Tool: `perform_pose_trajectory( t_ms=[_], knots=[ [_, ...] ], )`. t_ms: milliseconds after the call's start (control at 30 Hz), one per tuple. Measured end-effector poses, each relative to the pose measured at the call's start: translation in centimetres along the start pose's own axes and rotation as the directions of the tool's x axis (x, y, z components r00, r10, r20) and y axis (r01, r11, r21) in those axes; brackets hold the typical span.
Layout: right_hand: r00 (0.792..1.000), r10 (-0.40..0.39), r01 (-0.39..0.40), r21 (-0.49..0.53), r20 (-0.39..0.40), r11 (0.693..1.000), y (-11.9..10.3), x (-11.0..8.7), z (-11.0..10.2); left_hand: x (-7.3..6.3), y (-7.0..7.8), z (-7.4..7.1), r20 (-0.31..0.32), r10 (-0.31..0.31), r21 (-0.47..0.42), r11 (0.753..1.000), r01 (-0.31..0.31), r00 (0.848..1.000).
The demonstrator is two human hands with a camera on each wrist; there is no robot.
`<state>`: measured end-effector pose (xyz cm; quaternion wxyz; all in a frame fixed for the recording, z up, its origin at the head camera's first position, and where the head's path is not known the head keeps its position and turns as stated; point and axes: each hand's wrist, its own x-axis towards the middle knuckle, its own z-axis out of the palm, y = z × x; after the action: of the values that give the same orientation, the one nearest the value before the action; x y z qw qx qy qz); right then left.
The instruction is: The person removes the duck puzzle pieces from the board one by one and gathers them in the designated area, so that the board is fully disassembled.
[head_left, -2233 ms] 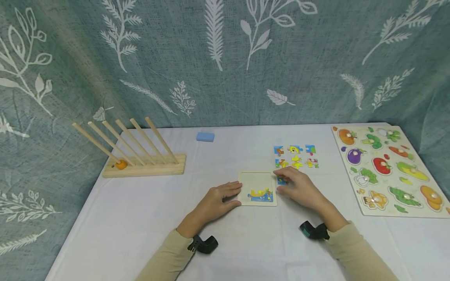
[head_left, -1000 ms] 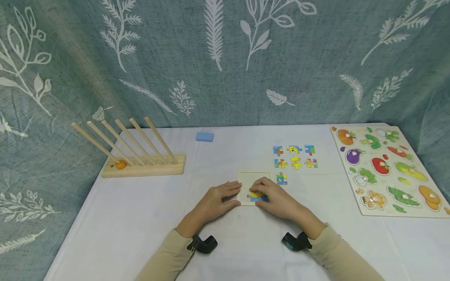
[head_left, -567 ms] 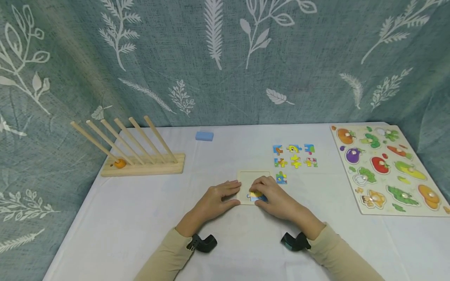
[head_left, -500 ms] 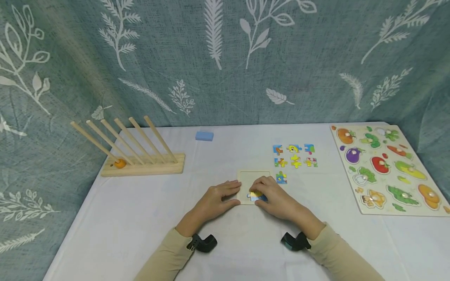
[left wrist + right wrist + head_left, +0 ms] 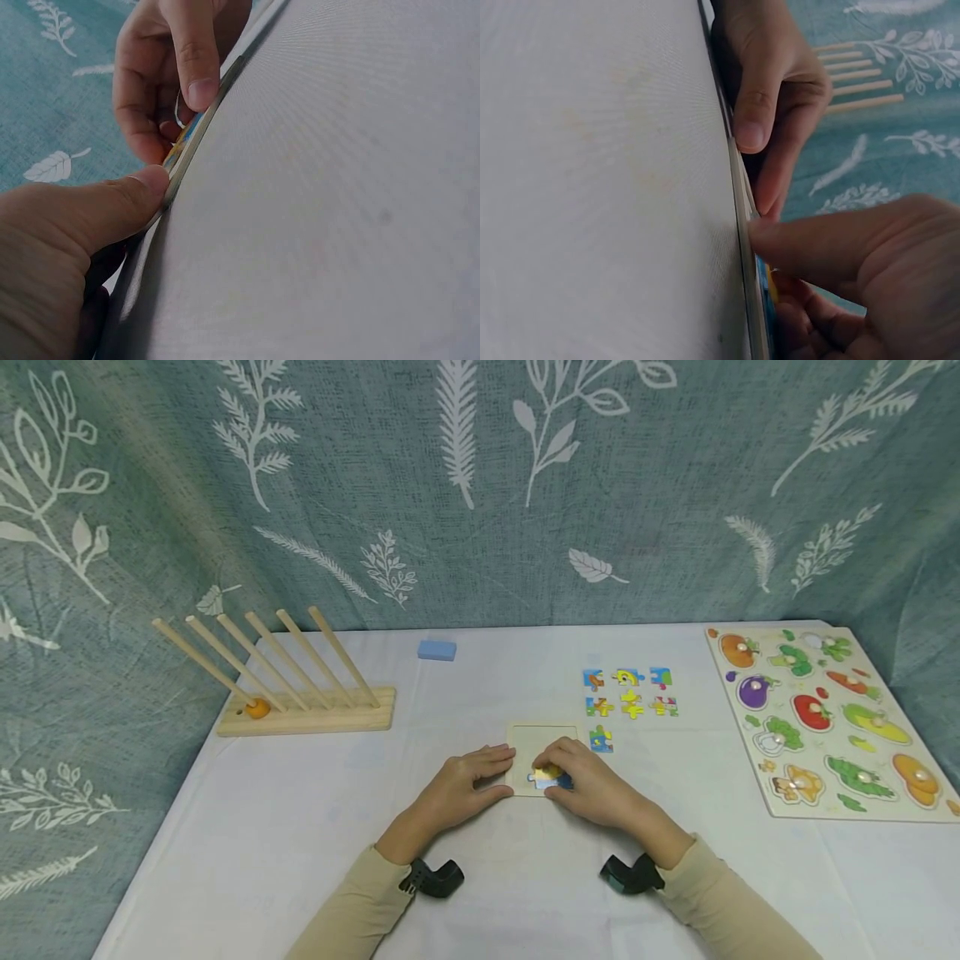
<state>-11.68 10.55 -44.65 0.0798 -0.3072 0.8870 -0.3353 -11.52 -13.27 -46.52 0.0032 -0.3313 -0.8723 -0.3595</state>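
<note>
A small square wooden puzzle tray (image 5: 522, 739) lies on the white cloth, joined jigsaw pieces (image 5: 542, 781) in its lower part showing yellow and blue. My left hand (image 5: 465, 789) rests against the tray's left side, fingers extended and thumb at the near corner. Over the tray, my right hand (image 5: 592, 783) curls its thumb and fingers about the joined pieces and covers their right part. The left wrist view shows the left thumb (image 5: 124, 202) on the tray's edge. In the right wrist view, the right thumb (image 5: 795, 244) touches the near edge; the fingertips are partly hidden.
Several loose jigsaw pieces (image 5: 631, 700) lie in rows behind the right hand. A vegetable knob puzzle board (image 5: 813, 760) occupies the right side. A wooden peg stand (image 5: 352, 717) with an orange bead (image 5: 258, 708) stands at left. A blue block (image 5: 437, 650) lies near the back edge.
From beside the tray's right edge, near the loose pieces, my right hand has moved left onto the joined pieces. It has stayed there over the last second. The left hand keeps its place.
</note>
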Motion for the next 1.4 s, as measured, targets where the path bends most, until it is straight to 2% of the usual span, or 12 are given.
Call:
perform_pose_trajectory(
  t_ms=[267,467,833,1133,1267,1400],
  knots=[
    [0.999,0.025,-0.030,0.106,0.043,0.994,0.4,-0.1,-0.3,0.0,0.1,0.0,0.008,-0.016,0.001,1.000,0.016,1.000],
    [0.997,0.045,-0.052,0.116,0.061,0.992,0.7,-0.1,-0.5,0.0,0.0,0.0,0.015,-0.024,0.000,1.000,0.024,1.000],
    [0.999,0.031,-0.033,0.181,0.016,0.983,1.1,-0.2,-0.5,0.0,0.0,0.2,0.014,-0.037,-0.004,0.999,0.037,0.999],
    [0.998,0.055,-0.049,0.216,-0.025,0.975,1.0,-0.2,-0.4,0.0,0.1,0.1,0.007,-0.033,0.000,0.999,0.033,0.999],
    [0.997,0.063,-0.052,0.230,-0.040,0.972,1.0,-0.3,-0.9,0.0,0.2,0.1,0.003,-0.032,0.005,0.999,0.032,0.999],
    [0.993,0.058,-0.034,0.225,-0.100,0.974,1.3,-0.4,-1.9,0.0,0.1,0.1,0.004,-0.033,0.005,0.999,0.032,0.999]
  ],
)
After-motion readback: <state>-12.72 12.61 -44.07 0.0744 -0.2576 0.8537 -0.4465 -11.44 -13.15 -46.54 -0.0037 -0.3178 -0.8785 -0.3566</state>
